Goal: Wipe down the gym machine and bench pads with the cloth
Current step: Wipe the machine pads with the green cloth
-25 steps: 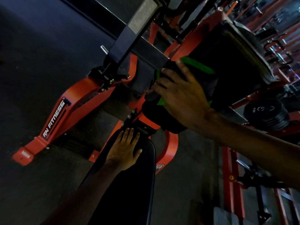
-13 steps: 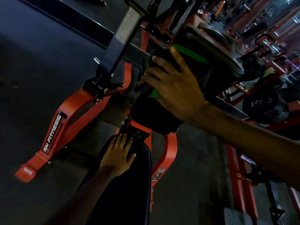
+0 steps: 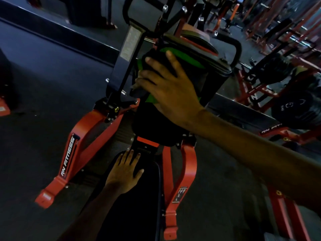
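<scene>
Right hand: released, not clenched. The fingers are spread and extended, and palm and fingers press flat against the green cloth. The forearm enters from the lower right of the view.

Cloth: it lies between the right hand and the black back pad, in contact with both. Green edges show above the fingertips and below the heel of the palm; the hand covers the middle portion.

Left hand: released, holding nothing. It rests palm-down on the forward end of the black seat pad, fingers straight and pointing toward the back pad.

Back pad: it is mounted above and beyond the seat pad and tilts away from the person. Its lower end meets a red bracket just ahead of the left fingertips.

Machine frame: red steel legs run down to the floor on both sides of the seat pad. The leg on the left side carries a black label reading "RN FITNESS".

Upright arm: a black bar with a pale plate on its face rises beside the back pad, on the left.

Surroundings: a black weight plate sits to the right, well apart from both hands. Further red racks fill the upper right; the dim light hides their detail.
</scene>
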A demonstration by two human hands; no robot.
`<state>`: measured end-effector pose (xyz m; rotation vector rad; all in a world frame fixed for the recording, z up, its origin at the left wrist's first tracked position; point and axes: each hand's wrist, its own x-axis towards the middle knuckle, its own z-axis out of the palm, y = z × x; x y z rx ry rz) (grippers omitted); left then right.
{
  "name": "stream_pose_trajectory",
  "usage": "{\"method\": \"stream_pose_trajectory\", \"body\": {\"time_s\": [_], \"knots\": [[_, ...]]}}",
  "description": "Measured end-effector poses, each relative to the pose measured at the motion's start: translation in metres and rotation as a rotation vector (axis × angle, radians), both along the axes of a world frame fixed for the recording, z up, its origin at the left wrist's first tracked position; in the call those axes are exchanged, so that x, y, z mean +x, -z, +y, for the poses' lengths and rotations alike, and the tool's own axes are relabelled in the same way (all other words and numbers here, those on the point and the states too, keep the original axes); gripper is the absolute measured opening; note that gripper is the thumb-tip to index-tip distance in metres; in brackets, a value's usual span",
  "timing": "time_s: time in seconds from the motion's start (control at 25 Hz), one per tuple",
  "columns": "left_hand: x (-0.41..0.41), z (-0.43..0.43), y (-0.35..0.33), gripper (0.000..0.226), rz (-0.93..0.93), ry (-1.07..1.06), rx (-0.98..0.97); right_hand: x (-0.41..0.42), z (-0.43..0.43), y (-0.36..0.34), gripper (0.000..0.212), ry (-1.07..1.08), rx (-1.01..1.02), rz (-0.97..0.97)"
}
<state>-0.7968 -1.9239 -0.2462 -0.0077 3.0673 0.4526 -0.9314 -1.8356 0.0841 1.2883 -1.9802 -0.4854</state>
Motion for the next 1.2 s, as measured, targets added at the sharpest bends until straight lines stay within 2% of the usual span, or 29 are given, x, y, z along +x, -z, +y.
{"method": "stream_pose_trajectory", "body": {"time_s": [0.12,0.24,0.36,0.6,0.84,1.0,1.2], "knots": [[-0.001,0.001,-0.001,0.07,0.0,0.002,-0.005,-0.005,0.012,-0.015,0.059,0.043,-0.043,0.048],[0.0,0.0,0.001,0.07,0.009,-0.004,-0.006,-0.001,-0.013,-0.004,0.051,0.077,-0.021,0.077],[0.0,0.001,0.002,0.07,0.023,-0.006,0.006,0.0,-0.025,0.005,0.046,0.041,0.074,0.026],[0.001,0.0,-0.002,0.069,0.0,0.002,0.026,-0.01,0.022,-0.02,0.065,0.029,-0.073,0.061],[0.0,0.0,0.001,0.069,-0.003,-0.002,0.034,-0.008,-0.024,-0.007,0.053,0.046,-0.05,0.051],[0.001,0.001,0.0,0.069,0.007,0.003,0.038,-0.014,0.017,-0.013,0.067,-0.027,-0.113,0.053],[-0.001,-0.003,0.001,0.078,0.006,0.024,0.065,-0.014,0.048,-0.015,0.065,-0.008,-0.262,0.082]]}}
